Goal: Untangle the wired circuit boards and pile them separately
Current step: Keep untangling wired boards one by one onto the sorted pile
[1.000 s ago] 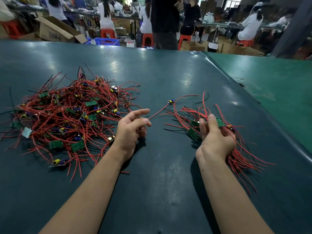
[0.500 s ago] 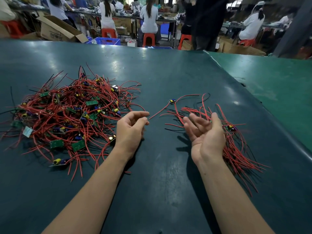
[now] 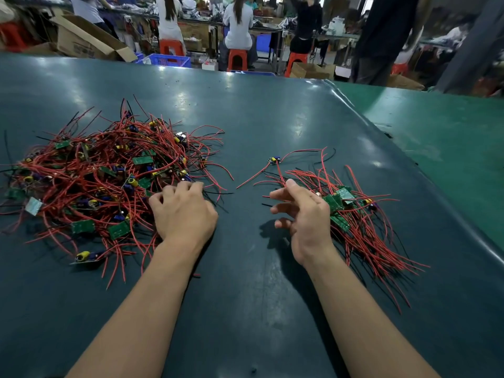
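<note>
A big tangle of red-wired green circuit boards (image 3: pixel 109 175) lies on the left of the dark green table (image 3: pixel 245 309). My left hand (image 3: pixel 182 214) is palm down at its right edge, bent fingertips resting on the wires and thumb spread apart. A smaller, combed-out pile of wired boards (image 3: pixel 362 230) lies on the right. My right hand (image 3: pixel 305 214) hovers just left of it, fingers loosely curled and spread, holding nothing. One single wired board (image 3: pixel 274 160) lies beyond the right pile's near edge.
A raised mat edge (image 3: pixel 387 143) runs diagonally on the right, with a lighter green table (image 3: pixel 441 132) past it. Beyond the far edge are people on red stools (image 3: pixel 237 58), cardboard boxes (image 3: pixel 81 39) and a blue crate (image 3: pixel 169 60).
My left hand has turned palm down and moved left onto the tangled pile. My right hand has lifted off the sorted pile and turned side-on, fingers spread.
</note>
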Action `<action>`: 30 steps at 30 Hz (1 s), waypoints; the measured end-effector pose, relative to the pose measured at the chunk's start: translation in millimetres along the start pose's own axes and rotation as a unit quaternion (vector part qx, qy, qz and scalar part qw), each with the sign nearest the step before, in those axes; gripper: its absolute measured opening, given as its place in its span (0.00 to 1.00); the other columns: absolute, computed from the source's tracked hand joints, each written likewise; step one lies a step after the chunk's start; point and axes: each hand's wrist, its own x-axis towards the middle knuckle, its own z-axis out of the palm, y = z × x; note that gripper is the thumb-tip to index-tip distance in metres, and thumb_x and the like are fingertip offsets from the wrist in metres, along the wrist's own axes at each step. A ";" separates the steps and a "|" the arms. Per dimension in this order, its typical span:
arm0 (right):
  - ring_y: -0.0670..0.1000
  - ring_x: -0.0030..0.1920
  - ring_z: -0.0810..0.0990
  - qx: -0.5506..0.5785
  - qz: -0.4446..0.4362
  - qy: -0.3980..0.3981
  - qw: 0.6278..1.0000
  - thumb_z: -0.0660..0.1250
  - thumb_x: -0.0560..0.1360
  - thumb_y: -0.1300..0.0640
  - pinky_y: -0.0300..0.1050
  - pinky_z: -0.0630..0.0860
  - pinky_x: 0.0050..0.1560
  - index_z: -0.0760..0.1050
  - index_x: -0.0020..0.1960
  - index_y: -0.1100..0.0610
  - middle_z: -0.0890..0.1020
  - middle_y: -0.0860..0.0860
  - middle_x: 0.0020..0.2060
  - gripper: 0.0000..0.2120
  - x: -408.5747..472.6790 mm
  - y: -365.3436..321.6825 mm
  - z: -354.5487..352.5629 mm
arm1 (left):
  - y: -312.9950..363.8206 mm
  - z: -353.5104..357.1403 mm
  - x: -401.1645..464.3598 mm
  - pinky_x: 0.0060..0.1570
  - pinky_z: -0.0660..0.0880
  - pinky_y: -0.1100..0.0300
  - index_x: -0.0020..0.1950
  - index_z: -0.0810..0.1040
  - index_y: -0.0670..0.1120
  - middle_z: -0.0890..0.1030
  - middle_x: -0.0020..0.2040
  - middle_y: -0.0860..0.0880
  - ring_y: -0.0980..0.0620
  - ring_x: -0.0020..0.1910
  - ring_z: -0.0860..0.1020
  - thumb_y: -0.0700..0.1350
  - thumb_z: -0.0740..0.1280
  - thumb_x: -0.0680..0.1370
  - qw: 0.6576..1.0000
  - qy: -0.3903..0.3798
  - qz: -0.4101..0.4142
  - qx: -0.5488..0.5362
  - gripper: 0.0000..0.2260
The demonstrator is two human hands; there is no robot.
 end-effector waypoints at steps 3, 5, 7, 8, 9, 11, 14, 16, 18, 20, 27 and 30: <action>0.48 0.29 0.77 -0.006 0.003 -0.013 1.000 0.66 0.79 0.54 0.38 0.68 0.24 0.81 0.32 0.54 0.83 0.52 0.35 0.17 1.8 3.0 -1.3 | -0.8 -2.4 2.3 0.58 0.64 0.48 0.59 0.79 0.49 0.80 0.57 0.46 0.42 0.58 0.73 0.47 0.63 0.77 1.000 0.009 -0.024 0.001 0.12; 0.48 0.29 0.77 -0.011 0.005 -0.018 1.000 0.66 0.79 0.54 0.38 0.68 0.24 0.81 0.32 0.54 0.83 0.51 0.35 0.17 2.5 4.5 -1.8 | -2.7 -3.2 3.1 0.55 0.65 0.48 0.56 0.81 0.48 0.81 0.54 0.45 0.40 0.55 0.75 0.46 0.65 0.78 0.999 0.035 -0.017 -0.035 0.09; 0.48 0.29 0.77 -0.023 0.009 -0.025 0.999 0.66 0.78 0.54 0.38 0.68 0.24 0.81 0.32 0.54 0.83 0.51 0.35 0.17 4.0 5.0 -2.1 | -1.1 -7.3 1.3 0.52 0.67 0.48 0.53 0.82 0.44 0.81 0.51 0.43 0.39 0.51 0.77 0.42 0.66 0.78 0.985 0.097 0.013 -0.142 0.07; 0.48 0.29 0.77 -0.030 0.011 -0.028 0.999 0.66 0.79 0.54 0.38 0.68 0.24 0.81 0.33 0.54 0.84 0.51 0.36 0.16 4.4 5.2 -2.1 | 0.9 -10.0 -0.5 0.51 0.69 0.49 0.52 0.82 0.43 0.81 0.50 0.43 0.40 0.49 0.78 0.40 0.67 0.78 0.969 0.147 0.040 -0.196 0.06; 0.48 0.29 0.78 -0.037 0.011 -0.033 0.999 0.66 0.79 0.54 0.37 0.69 0.24 0.81 0.34 0.54 0.84 0.51 0.36 0.15 5.2 6.4 -2.1 | 4.0 -12.8 -2.0 0.49 0.69 0.51 0.52 0.82 0.42 0.81 0.49 0.43 0.42 0.47 0.78 0.39 0.67 0.78 0.949 0.204 0.074 -0.228 0.05; 0.48 0.28 0.78 -0.053 0.008 -0.050 0.997 0.66 0.79 0.57 0.37 0.70 0.23 0.81 0.40 0.54 0.83 0.52 0.38 0.10 5.7 9.5 -0.4 | 11.5 -16.2 -6.2 0.47 0.70 0.52 0.51 0.81 0.41 0.80 0.47 0.44 0.44 0.46 0.78 0.37 0.66 0.79 0.911 0.292 0.143 -0.253 0.04; 0.47 0.30 0.79 -0.126 -0.012 -0.105 0.986 0.67 0.78 0.64 0.39 0.72 0.24 0.76 0.57 0.54 0.81 0.53 0.41 0.10 4.7 16.7 4.7 | 21.8 -16.1 -15.4 0.48 0.73 0.50 0.51 0.80 0.39 0.80 0.48 0.43 0.44 0.48 0.78 0.37 0.66 0.79 0.870 0.305 0.247 -0.297 0.05; 0.48 0.33 0.80 -0.149 -0.019 -0.129 0.980 0.68 0.77 0.65 0.40 0.73 0.25 0.70 0.65 0.52 0.81 0.53 0.44 0.19 4.8 19.1 6.6 | 26.6 -15.2 -22.0 0.47 0.76 0.48 0.50 0.80 0.37 0.80 0.47 0.42 0.43 0.46 0.79 0.36 0.66 0.78 0.848 0.247 0.323 -0.340 0.05; 0.46 0.33 0.80 -0.124 -0.025 -0.136 0.983 0.66 0.77 0.67 0.40 0.74 0.25 0.66 0.71 0.53 0.81 0.53 0.45 0.25 6.2 17.1 3.5 | 30.6 -15.5 -27.1 0.45 0.76 0.51 0.49 0.80 0.35 0.79 0.46 0.43 0.45 0.44 0.78 0.33 0.66 0.76 0.827 0.179 0.372 -0.382 0.04; 0.46 0.35 0.79 -0.107 -0.039 -0.143 0.983 0.64 0.78 0.69 0.40 0.74 0.27 0.68 0.71 0.52 0.79 0.53 0.46 0.24 7.2 14.1 -0.3 | 33.3 -14.6 -30.8 0.45 0.73 0.59 0.49 0.78 0.35 0.78 0.45 0.45 0.52 0.43 0.75 0.31 0.65 0.75 0.808 0.119 0.387 -0.428 0.05; 0.48 0.32 0.81 -0.106 -0.037 -0.114 0.987 0.66 0.78 0.65 0.41 0.76 0.25 0.78 0.53 0.58 0.83 0.55 0.42 0.06 5.5 13.5 2.5 | 30.9 -11.0 -27.5 0.43 0.76 0.54 0.53 0.77 0.41 0.78 0.44 0.47 0.49 0.40 0.79 0.39 0.61 0.80 0.799 0.120 0.276 -0.521 0.06; 0.49 0.29 0.81 -0.152 -0.053 -0.111 0.981 0.70 0.77 0.62 0.44 0.78 0.26 0.78 0.48 0.57 0.85 0.52 0.39 0.02 5.5 17.3 3.4 | 30.4 -12.0 -25.9 0.41 0.78 0.54 0.54 0.76 0.43 0.79 0.44 0.46 0.50 0.39 0.81 0.37 0.61 0.80 0.781 0.110 0.215 -0.576 0.06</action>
